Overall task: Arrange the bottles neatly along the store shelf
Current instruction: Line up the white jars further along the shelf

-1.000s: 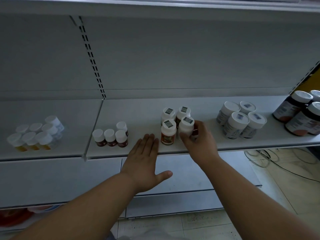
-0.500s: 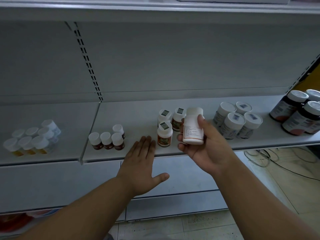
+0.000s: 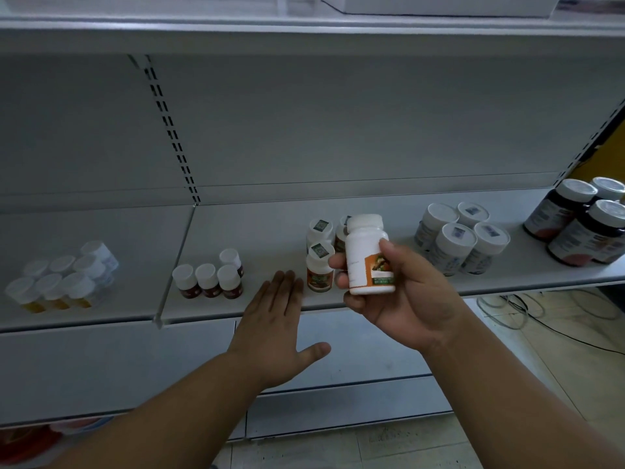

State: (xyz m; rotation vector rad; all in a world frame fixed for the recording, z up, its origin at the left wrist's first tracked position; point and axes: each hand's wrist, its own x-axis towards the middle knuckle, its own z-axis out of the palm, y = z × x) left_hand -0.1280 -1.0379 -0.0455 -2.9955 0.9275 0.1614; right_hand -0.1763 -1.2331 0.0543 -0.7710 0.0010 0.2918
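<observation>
My right hand (image 3: 402,299) grips a white bottle with an orange label (image 3: 367,257), held upright in front of the grey shelf (image 3: 270,228). Behind it stand three matching white-capped bottles (image 3: 319,265), partly hidden by the held one. My left hand (image 3: 274,323) lies flat with straight fingers at the shelf's front edge, just left of those bottles, holding nothing.
Small dark bottles with white caps (image 3: 209,277) stand left of my left hand. Yellow-based bottles (image 3: 57,282) fill the far left bay. Wider white jars (image 3: 460,242) and dark brown jars (image 3: 585,225) stand to the right. Cables (image 3: 514,306) lie on the floor.
My right hand lifted one white bottle out of the middle group and turned it so the orange label shows. My left hand stayed flat at the shelf edge.
</observation>
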